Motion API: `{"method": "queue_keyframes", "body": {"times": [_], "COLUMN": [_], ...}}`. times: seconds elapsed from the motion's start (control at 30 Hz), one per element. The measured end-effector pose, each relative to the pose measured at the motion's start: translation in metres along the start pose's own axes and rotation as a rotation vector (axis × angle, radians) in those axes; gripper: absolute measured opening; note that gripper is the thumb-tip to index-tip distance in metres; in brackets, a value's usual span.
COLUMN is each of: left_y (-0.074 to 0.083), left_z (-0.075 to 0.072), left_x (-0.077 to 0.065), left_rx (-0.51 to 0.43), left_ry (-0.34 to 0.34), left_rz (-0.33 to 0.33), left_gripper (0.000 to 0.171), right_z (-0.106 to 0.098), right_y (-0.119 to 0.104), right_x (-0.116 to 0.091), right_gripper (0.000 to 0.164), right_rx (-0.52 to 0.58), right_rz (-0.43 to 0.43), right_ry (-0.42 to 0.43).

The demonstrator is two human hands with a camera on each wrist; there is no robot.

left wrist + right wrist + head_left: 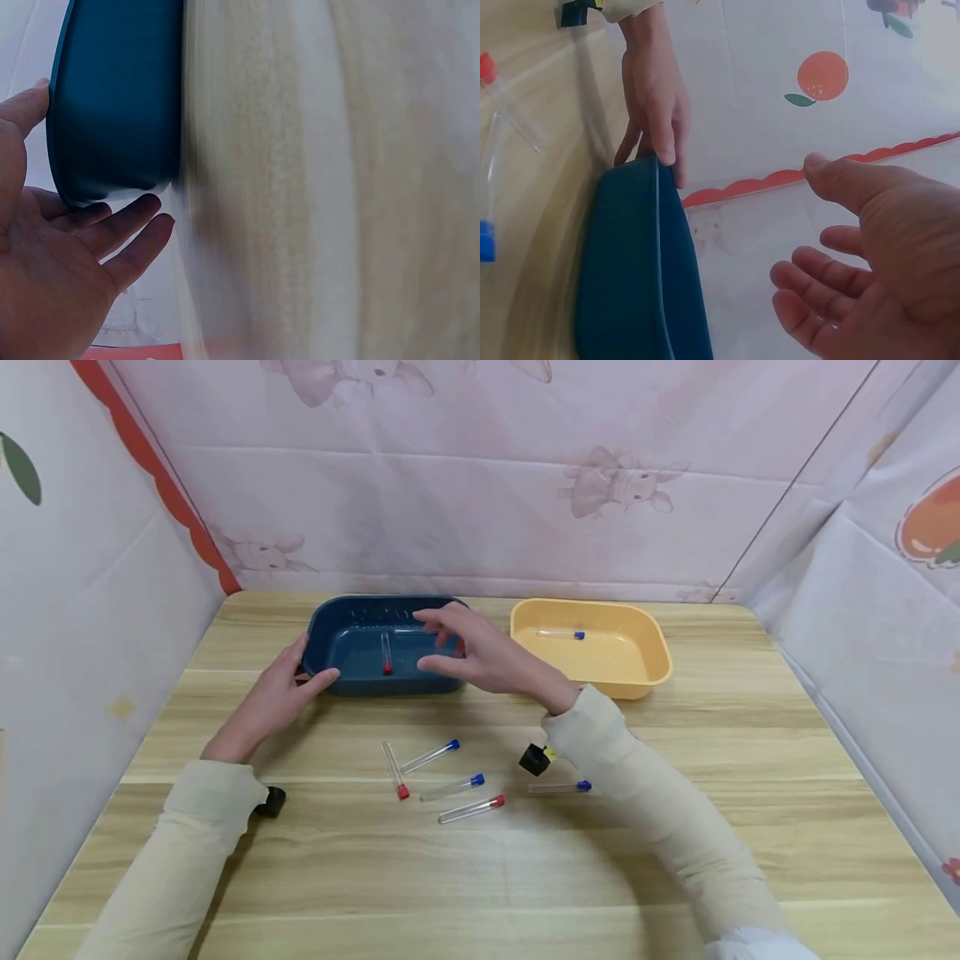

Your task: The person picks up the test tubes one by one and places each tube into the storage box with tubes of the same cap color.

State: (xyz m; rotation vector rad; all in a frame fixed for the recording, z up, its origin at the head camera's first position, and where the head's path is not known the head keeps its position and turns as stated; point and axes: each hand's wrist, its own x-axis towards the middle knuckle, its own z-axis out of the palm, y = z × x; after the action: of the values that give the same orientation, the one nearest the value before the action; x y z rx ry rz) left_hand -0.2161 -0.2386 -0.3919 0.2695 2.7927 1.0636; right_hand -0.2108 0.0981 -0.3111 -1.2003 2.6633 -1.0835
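At the left end of the dark blue basin [382, 685], my left hand [273, 697] touches the outside with its fingers extended and its thumb at the rim. The left wrist view shows the basin's wall [116, 97] beside those fingers. My right hand [487, 652] hovers over the basin's right part, fingers loosely bent and thumb apart, holding nothing. Inside the basin lies a clear test tube with a red cap [386, 653]. Several more tubes lie on the table, including a red-capped tube [471, 810] and a blue-capped tube [452, 788].
A yellow basin [637, 689] stands right of the blue one, with a blue-capped tube [558, 634] in it. Another blue-capped tube [558, 787] lies by my right forearm. Printed cloth [480, 527] hangs behind the wooden table [420, 893] and at both sides.
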Motion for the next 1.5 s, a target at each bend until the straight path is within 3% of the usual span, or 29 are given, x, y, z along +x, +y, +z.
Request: {"method": "queue_keyframes", "body": {"times": [0.37,0.7,1.13,1.5], "left_y": [0.0,0.001,-0.001,-0.001], "left_z": [0.001,-0.001,-0.001,-0.002], "left_x": [0.002,0.004,0.004,0.004], "left_rx": [-0.001,0.01,0.0,-0.006], "left_ry": [0.0,-0.005,0.002,-0.006], "left_rz": [0.016,0.02,0.028,0.02], "left_gripper": [0.095,0.096,0.095,0.097], "right_z": [-0.006,-0.001,0.018,0.039], "right_y": [-0.001,0.001,0.002,0.008], "right_x": [-0.039,-0.077,-0.123,-0.139], "right_gripper": [0.064,0.057,0.043,0.04], "right_rx": [0.017,0.011,0.058,0.11], "right_rz": [-0.054,-0.03,-0.002,0.053], "right_ry": [0.015,-0.01,-0.086,-0.178]}}
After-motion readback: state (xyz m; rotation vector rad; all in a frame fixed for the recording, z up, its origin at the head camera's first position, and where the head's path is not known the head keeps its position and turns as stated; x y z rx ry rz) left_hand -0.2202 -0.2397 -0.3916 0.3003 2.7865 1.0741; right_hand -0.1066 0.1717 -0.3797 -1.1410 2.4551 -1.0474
